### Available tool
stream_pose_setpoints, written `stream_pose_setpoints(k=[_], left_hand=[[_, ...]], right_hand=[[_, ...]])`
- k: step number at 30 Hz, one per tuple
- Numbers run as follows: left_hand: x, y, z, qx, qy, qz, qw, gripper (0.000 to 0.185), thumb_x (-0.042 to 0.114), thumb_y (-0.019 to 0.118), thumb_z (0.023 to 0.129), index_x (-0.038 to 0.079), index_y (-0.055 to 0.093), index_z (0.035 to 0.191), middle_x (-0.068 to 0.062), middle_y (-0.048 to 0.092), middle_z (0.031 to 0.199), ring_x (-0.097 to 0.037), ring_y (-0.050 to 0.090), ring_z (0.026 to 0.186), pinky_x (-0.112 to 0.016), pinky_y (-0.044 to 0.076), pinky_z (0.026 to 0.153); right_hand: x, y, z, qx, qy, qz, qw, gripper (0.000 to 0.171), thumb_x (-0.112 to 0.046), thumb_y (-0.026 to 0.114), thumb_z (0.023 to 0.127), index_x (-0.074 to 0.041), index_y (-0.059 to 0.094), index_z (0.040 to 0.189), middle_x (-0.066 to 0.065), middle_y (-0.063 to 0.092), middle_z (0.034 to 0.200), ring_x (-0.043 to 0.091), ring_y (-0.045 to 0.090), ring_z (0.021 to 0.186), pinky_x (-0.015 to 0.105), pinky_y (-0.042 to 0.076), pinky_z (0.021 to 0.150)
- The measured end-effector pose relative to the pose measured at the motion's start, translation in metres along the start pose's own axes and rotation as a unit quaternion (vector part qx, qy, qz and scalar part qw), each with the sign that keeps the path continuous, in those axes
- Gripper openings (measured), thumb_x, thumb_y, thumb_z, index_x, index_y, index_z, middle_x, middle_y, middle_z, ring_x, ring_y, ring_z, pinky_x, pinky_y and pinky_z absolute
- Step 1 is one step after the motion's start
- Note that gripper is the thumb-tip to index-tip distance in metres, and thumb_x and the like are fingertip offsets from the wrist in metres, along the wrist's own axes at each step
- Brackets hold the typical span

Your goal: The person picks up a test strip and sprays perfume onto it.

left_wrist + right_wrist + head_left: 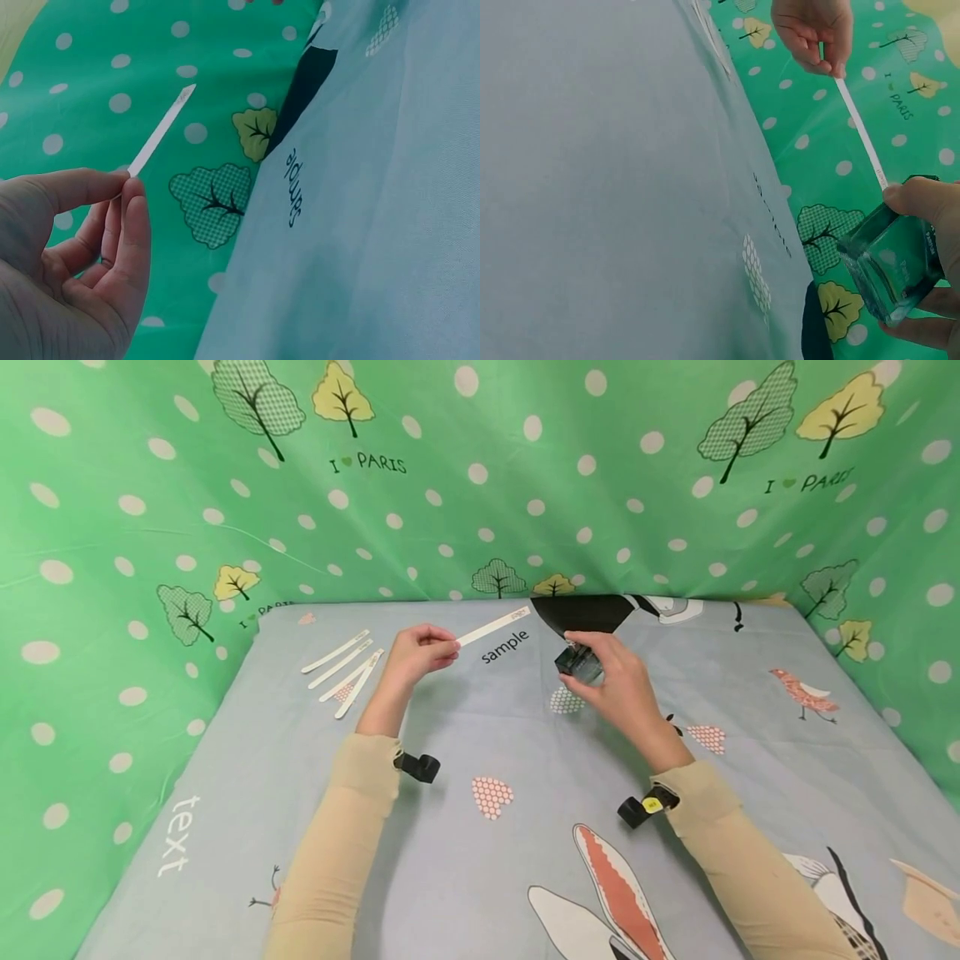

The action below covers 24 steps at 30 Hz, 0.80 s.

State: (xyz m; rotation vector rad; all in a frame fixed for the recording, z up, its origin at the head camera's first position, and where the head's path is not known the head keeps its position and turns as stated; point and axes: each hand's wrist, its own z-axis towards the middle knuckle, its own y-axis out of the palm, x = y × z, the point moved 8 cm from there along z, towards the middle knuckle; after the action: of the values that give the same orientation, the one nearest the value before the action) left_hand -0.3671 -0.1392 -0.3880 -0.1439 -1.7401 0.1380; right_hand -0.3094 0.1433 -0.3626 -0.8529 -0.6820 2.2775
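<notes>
Four spare strips (343, 670) lie left on cloth (480, 860) — L hand (415, 653) pinches white strip (493, 627); R hand (615, 681) grips clear glass bottle (577, 664).

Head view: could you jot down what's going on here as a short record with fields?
Left hand: pinches one end of a white paper strip, held above the table
Right hand: grips a small clear glass bottle, near the strip's far end
Spare strips: four, lying side by side on the table, left of the left hand
Table cover: grey-blue cloth printed with birds, hearts and the word "sample"
Backdrop: green cloth with white dots and trees
</notes>
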Motion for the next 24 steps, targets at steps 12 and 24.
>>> stream_pose_setpoints(k=[12, 24], left_hand=[[0.005, -0.004, 0.006, 0.01, -0.005, 0.002, 0.9999, 0.018, 0.006, 0.07, 0.091, -0.002, 0.065, 0.106, 0.003, 0.064, 0.081, -0.004, 0.066, 0.072, -0.017, 0.061, 0.073], [0.007, -0.015, 0.011, 0.018, -0.007, 0.002, 0.9998, 0.017, 0.006, 0.07, 0.091, -0.001, 0.064, 0.106, 0.004, 0.065, 0.08, -0.004, 0.066, 0.073, -0.018, 0.061, 0.074]], right_hand=[[0.0, -0.005, -0.001, -0.013, 0.028, -0.001, 1.0, 0.065, -0.018, 0.085, 0.08, -0.017, 0.053, 0.137, 0.014, 0.063, 0.129, 0.032, 0.061, 0.115, 0.053, 0.056, 0.088], [0.001, -0.008, -0.007, -0.011, 0.016, -0.003, 1.0, 0.066, -0.014, 0.085, 0.079, -0.014, 0.054, 0.137, 0.014, 0.062, 0.128, 0.032, 0.06, 0.114, 0.051, 0.055, 0.088]])
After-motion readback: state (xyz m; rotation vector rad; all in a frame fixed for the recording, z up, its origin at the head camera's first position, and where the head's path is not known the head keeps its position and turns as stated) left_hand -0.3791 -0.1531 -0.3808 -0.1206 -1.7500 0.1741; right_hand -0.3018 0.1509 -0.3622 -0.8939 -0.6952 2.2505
